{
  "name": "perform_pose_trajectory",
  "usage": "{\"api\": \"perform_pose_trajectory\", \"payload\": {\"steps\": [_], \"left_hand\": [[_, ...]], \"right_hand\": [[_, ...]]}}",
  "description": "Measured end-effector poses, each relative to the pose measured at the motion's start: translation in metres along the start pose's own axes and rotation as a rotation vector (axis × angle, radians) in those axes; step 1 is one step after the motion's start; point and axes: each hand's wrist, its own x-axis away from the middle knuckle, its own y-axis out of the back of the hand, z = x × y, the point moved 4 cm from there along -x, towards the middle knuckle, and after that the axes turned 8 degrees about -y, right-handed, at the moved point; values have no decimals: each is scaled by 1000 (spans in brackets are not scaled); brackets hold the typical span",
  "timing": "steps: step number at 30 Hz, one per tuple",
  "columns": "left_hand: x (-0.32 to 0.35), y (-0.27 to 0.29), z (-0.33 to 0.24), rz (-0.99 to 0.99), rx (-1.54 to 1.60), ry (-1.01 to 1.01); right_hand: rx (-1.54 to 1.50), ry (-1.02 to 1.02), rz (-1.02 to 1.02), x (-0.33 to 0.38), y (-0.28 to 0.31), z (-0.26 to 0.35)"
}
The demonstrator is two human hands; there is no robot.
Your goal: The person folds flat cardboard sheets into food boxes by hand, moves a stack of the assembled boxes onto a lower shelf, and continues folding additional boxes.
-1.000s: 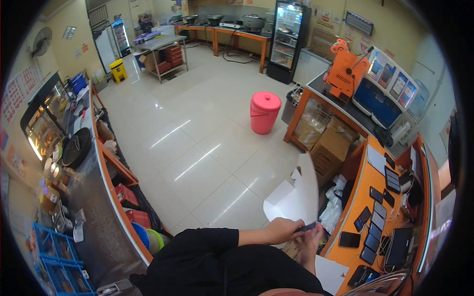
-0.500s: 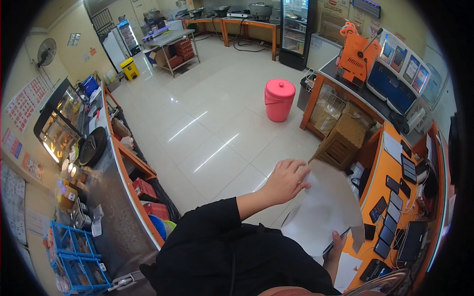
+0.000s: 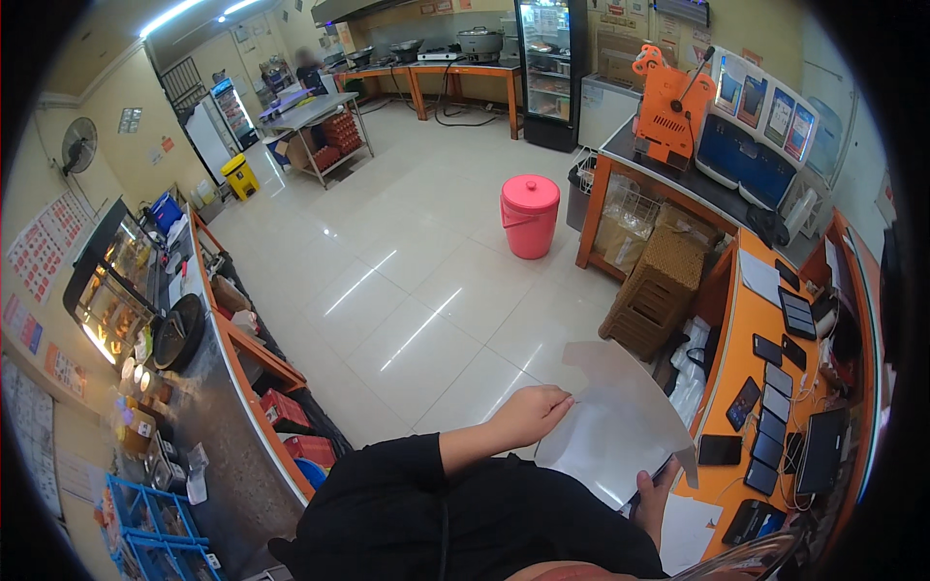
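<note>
A thin grey plastic bag or sheet (image 3: 612, 426) is held out flat in front of me, above the floor beside the orange counter (image 3: 738, 360). My left hand (image 3: 531, 414) pinches its left edge with closed fingers. My right hand (image 3: 657, 490) grips its lower right corner from below, and a dark slim object shows at those fingers. Both arms wear black sleeves.
Several phones and tablets (image 3: 775, 387) lie on the orange counter at my right. Stacked woven baskets (image 3: 663, 290) stand under it. A pink lidded bucket (image 3: 529, 215) stands on the tiled floor. A steel counter (image 3: 208, 387) with a food display runs along my left.
The sheet went from upright to lying flat and lower. My left hand moved from its right edge to its left edge; my right hand now holds the lower corner.
</note>
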Motion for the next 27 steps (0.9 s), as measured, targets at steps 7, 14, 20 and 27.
{"api": "perform_pose_trajectory", "payload": {"steps": [7, 14, 20, 27], "left_hand": [[10, -2, 8, 125, 272, 360], [23, -21, 26, 308, -140, 99], [22, -47, 41, 321, -38, 249], [23, -74, 65, 447, -96, 251]], "right_hand": [[-117, -13, -2, 0, -7, -4], [98, 184, 5, 3, -16, -3], [-18, 37, -111, 10, -22, 1], [-134, 49, -51, 0, -1, -26]]}}
